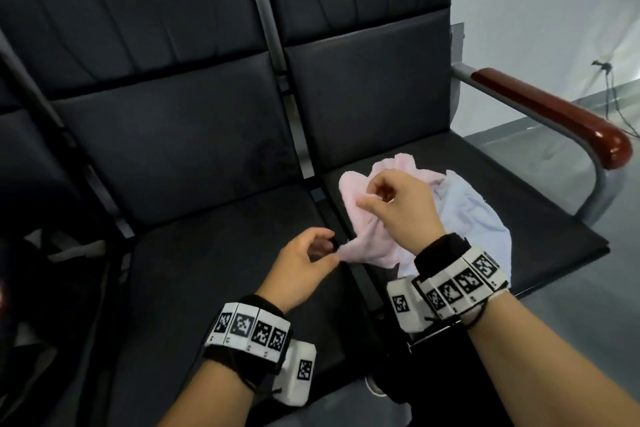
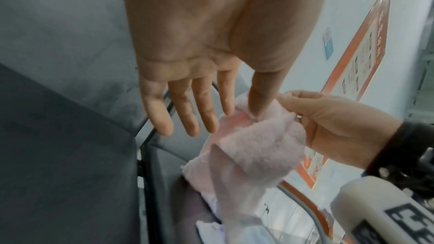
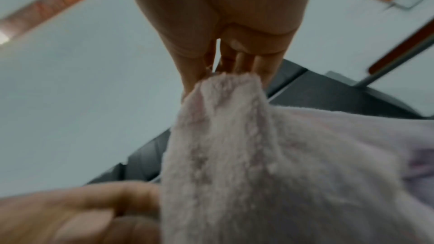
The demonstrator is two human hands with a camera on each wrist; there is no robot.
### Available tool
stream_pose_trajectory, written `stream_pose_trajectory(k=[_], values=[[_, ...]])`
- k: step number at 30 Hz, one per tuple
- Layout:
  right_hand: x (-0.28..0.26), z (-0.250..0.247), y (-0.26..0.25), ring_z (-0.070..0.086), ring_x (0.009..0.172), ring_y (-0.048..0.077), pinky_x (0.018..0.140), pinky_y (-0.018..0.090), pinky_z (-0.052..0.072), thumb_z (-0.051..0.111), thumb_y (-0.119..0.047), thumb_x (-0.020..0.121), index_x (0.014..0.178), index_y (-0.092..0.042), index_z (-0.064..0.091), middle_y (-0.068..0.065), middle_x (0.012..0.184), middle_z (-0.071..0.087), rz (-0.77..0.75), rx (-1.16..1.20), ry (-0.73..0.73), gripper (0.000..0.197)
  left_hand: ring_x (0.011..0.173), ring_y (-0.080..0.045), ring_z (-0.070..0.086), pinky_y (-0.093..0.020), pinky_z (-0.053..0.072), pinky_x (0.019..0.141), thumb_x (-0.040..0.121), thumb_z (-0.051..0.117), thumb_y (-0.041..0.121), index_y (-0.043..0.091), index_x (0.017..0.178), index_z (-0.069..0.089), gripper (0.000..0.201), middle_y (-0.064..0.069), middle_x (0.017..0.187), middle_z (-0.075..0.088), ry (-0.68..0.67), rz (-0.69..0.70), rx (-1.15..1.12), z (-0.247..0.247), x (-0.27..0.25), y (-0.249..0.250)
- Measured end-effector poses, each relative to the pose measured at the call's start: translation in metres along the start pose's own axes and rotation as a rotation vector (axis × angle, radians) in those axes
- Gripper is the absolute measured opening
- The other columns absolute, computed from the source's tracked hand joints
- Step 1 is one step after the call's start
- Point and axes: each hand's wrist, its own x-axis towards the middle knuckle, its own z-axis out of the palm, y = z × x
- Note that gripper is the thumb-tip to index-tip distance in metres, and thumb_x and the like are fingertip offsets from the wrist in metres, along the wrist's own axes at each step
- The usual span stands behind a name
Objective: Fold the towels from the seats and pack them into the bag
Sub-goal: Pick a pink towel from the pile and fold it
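- Landmark: right seat, the end one by the armrest.
- Pink towel is bunched, part lifted off the right seat, front-left part of it, reaching over the gap toward the left seat.
- Pale blue towel lies crumpled on the right seat, just beside and partly under the pink one, toward the armrest side.
- Right hand is above the right seat, thumb and fingers pinching the pink towel near its top edge. Right wrist view shows the cloth hanging from that pinch.
- Left hand is at the right seat's front-left corner, over the gap. Thumb and forefinger pinch a pink corner; the other fingers are straight and free in the left wrist view.
- Bag: a dark shape sits far left of the right seat; cannot tell if it is the bag.
- Risk: both grips are fingertip pinches on fluffy cloth. A quick tug to spread it could slip a corner free and the towel would drop back in a heap.
- Risk: the two pinch points look close and may not be matching corners; spreading from them would likely give a skewed fold.
- Risk: pink overlaps blue, so lifting could drag the blue towel toward the seat's front edge or onto the floor.
- Risk: a loose end could sag into the gap between the seats and snag on the frame.
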Motion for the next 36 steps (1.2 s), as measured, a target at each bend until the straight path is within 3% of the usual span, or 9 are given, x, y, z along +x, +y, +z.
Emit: stream_pose_trajectory(k=[2, 5, 8, 12, 17, 21, 25, 30, 36], values=[[-0.009, 0.012, -0.035, 0.055, 0.074, 0.0, 0.067, 0.009, 0.042, 0.079, -0.02, 0.076, 0.072, -0.025, 0.061, -0.009, 0.07, 0.059, -0.101, 0.057, -0.031, 0.019, 0.109, -0.001, 0.063, -0.028, 0.053, 0.096, 0.081, 0.079, 0.026, 0.032, 0.127, 0.058, 0.051, 0.012, 0.117, 0.067, -0.064, 0.056, -0.112, -0.013, -0.016, 0.014], [-0.027, 0.04, -0.072, 0.059, 0.069, 0.004, 0.065, 0.012, 0.046, 0.077, -0.022, 0.078, 0.073, -0.026, 0.061, -0.008, 0.074, 0.063, -0.078, 0.208, -0.11, 0.017, 0.115, -0.006, 0.064, -0.031, 0.056, 0.094, 0.079, 0.08, 0.013, 0.031, 0.134, 0.05, 0.065, 0.009, 0.122, 0.067, -0.124, 0.155, -0.246, -0.028, -0.04, 0.025], [-0.046, 0.068, -0.089, 0.058, 0.066, 0.003, 0.063, 0.016, 0.048, 0.076, -0.015, 0.079, 0.074, -0.022, 0.062, -0.006, 0.071, 0.062, 0.017, 0.385, -0.121, 0.016, 0.099, -0.011, 0.071, -0.033, 0.06, 0.083, 0.082, 0.073, 0.019, 0.033, 0.115, 0.062, 0.038, 0.004, 0.104, 0.073, 0.037, 0.081, -0.198, -0.046, -0.067, 0.017], [-0.07, 0.103, -0.099, 0.063, 0.071, 0.014, 0.064, 0.028, 0.054, 0.07, -0.005, 0.085, 0.086, -0.019, 0.07, -0.002, 0.075, 0.065, 0.159, 0.603, -0.184, 0.014, 0.077, -0.01, 0.067, -0.023, 0.053, 0.064, 0.089, 0.069, 0.014, 0.015, 0.093, 0.068, 0.004, -0.004, 0.086, 0.072, 0.253, -0.02, -0.206, -0.087, -0.103, -0.022], [-0.103, 0.145, -0.114, 0.063, 0.061, 0.02, 0.055, 0.028, 0.053, 0.064, 0.003, 0.089, 0.088, -0.015, 0.074, 0.004, 0.07, 0.068, 0.248, 0.647, -0.32, 0.021, 0.076, -0.003, 0.067, -0.019, 0.052, 0.063, 0.092, 0.064, 0.015, 0.022, 0.089, 0.07, 0.009, 0.006, 0.087, 0.073, 0.416, -0.095, -0.247, -0.134, -0.148, -0.056], [-0.127, 0.168, -0.123, 0.066, 0.066, 0.015, 0.061, 0.027, 0.054, 0.063, 0.003, 0.087, 0.098, -0.02, 0.072, -0.004, 0.074, 0.068, 0.11, 0.421, -0.383, 0.027, 0.087, -0.014, 0.072, -0.032, 0.056, 0.074, 0.086, 0.064, 0.031, 0.022, 0.092, 0.073, 0.015, 0.0, 0.094, 0.076, 0.425, -0.191, -0.337, -0.155, -0.18, -0.073], [-0.153, 0.185, -0.133, 0.062, 0.085, 0.007, 0.076, 0.014, 0.047, 0.074, -0.002, 0.078, 0.112, -0.025, 0.07, -0.005, 0.098, 0.062, -0.143, 0.22, -0.484, 0.041, 0.084, -0.015, 0.071, -0.024, 0.055, 0.068, 0.08, 0.063, 0.039, 0.021, 0.092, 0.077, 0.026, -0.005, 0.095, 0.077, 0.376, -0.208, -0.443, -0.163, -0.198, -0.083], [-0.176, 0.2, -0.135, 0.054, 0.107, 0.005, 0.091, 0.017, 0.045, 0.079, -0.015, 0.077, 0.117, -0.029, 0.066, -0.01, 0.113, 0.048, -0.346, 0.152, -0.601, 0.044, 0.101, -0.021, 0.073, -0.022, 0.056, 0.076, 0.104, 0.042, 0.019, 0.023, 0.103, 0.079, 0.036, -0.009, 0.106, 0.077, 0.282, -0.224, -0.587, -0.16, -0.206, -0.089], [-0.179, 0.201, -0.138, 0.054, 0.099, 0.014, 0.084, 0.022, 0.046, 0.073, -0.019, 0.088, 0.108, -0.028, 0.076, -0.005, 0.11, 0.05, -0.501, 0.059, -0.494, 0.022, 0.108, -0.023, 0.071, -0.039, 0.054, 0.097, 0.104, 0.044, 0.023, 0.024, 0.109, 0.077, 0.034, -0.006, 0.11, 0.076, 0.237, -0.271, -0.513, -0.157, -0.204, -0.091]])
